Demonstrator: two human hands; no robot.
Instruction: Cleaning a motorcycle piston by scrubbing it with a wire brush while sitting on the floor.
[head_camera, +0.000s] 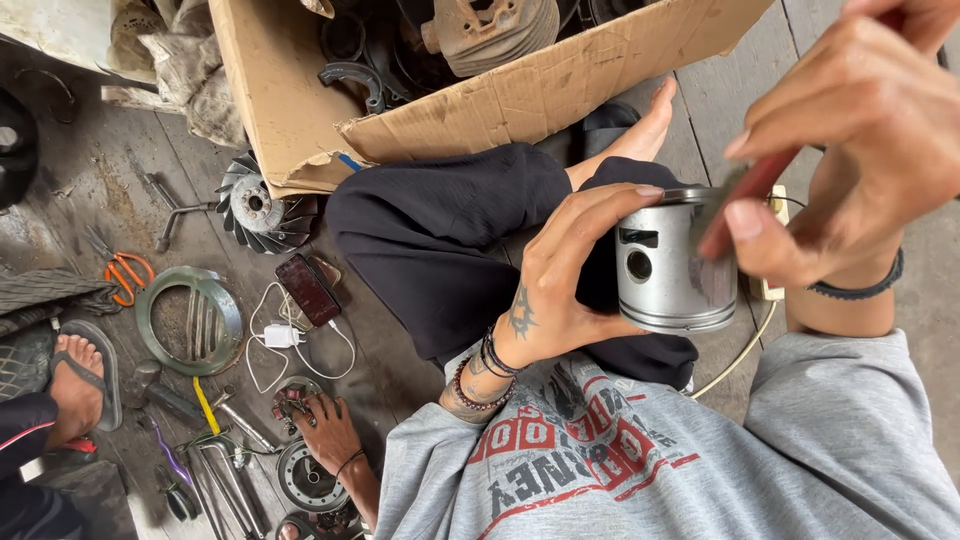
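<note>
Cluttered wooden floor below; left hand (560, 275) grips the piston (672, 262), axis upright, right hand (850, 140) pinching a red tool (752, 190) against its right side.

Phone (308, 289) lies between fan wheel (262, 208) and charger (281, 336).

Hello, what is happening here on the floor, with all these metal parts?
A person sits on a wooden floor and works on a metal piston. The left hand grips the piston from the side. The right hand holds a thin red tool against its top edge; the tool is blurred, so its kind is unclear. Nearby lie a cardboard box of engine parts, a phone on a charger, orange-handled scissors and a finned fan wheel. Another person's sandalled foot shows at the left.
</note>
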